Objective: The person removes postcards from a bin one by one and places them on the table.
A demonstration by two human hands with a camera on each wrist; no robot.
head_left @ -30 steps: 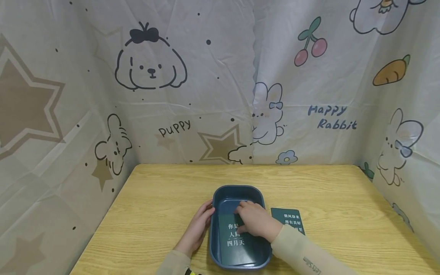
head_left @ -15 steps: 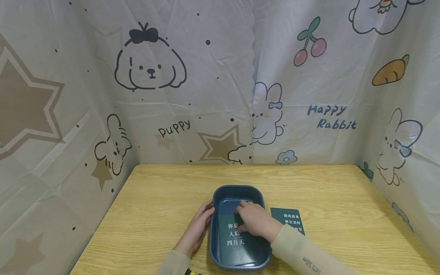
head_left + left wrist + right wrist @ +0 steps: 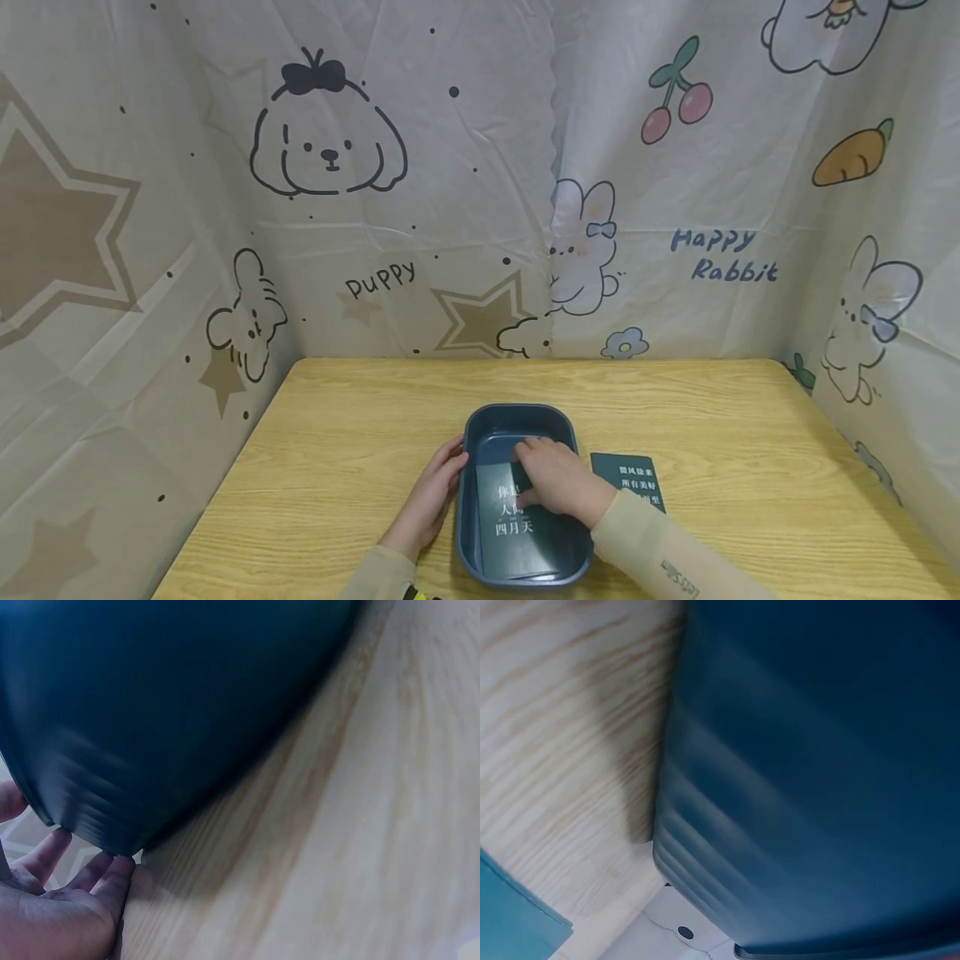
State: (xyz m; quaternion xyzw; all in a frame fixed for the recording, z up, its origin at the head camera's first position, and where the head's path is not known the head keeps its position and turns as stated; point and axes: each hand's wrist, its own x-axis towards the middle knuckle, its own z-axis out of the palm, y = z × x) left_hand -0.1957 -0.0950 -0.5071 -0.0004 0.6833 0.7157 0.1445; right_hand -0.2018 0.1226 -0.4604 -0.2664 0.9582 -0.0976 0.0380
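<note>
Left hand [image 3: 431, 500] just rests loose fingers against the left side of the glossy, dark-blue, rounded-rectangular tray [image 3: 517, 421], probably so it won't slide around, while the right hand [image 3: 561, 482] pinches the flat, dark-green, white-lettered booklet [image 3: 513, 550] inside that tray.

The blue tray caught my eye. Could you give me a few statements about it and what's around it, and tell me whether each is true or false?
1. The blue tray holds a green booklet with white characters on its cover. True.

2. The blue tray is perfectly round. False: it is oblong with rounded corners.

3. The left grip touches the outside of the blue tray. True.

4. The right grip lies flat on the table. False: it reaches into the blue tray, at the green booklet.

5. A second booklet lies to the right of the blue tray, partly hidden by the sleeve. True.
</note>
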